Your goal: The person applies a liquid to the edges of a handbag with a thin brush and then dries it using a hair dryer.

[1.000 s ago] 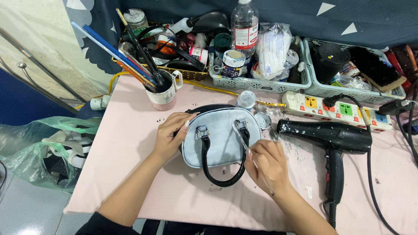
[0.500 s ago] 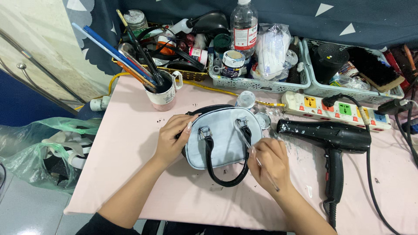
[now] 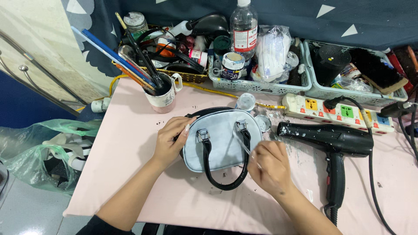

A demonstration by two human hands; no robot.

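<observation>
Hands: L [image 3: 170,140] steadying handbag [image 3: 220,139], R [image 3: 269,166] pinching thin brush [image 3: 247,150], pink table [image 3: 130,143], cluttered.

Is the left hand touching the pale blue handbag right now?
Touching. The head view shows the left hand with its fingers pressed against the left edge of the handbag.

Bare forearms, left hand [image 3: 170,140]; right hand [image 3: 270,167], dark sleeve at left elbow

Only 1 view: head-worn, looking steeply down, close above the pink table [image 3: 130,143], facing its cluttered far edge.
</observation>
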